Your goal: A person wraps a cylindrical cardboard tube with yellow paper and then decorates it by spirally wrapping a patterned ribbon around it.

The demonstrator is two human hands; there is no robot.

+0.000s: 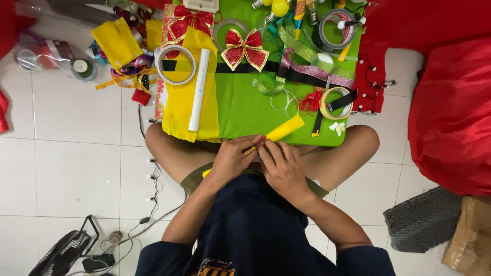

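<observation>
I sit cross-legged on a white tiled floor with a green board (245,110) across my knees. Both hands meet at the board's near edge. My left hand (231,159) and my right hand (283,168) together pinch a rolled yellow paper piece (284,128) with a thin striped stick end (249,150) poking out between the fingers. The roll points up and to the right over the green board.
On the board lie a yellow sheet (190,110), a white tube (198,89), tape rolls (176,64), a red-gold bow (244,49), ribbons (312,64) and a black strip. Red cloth (450,112) is at the right, cables and a fan (66,250) at bottom left.
</observation>
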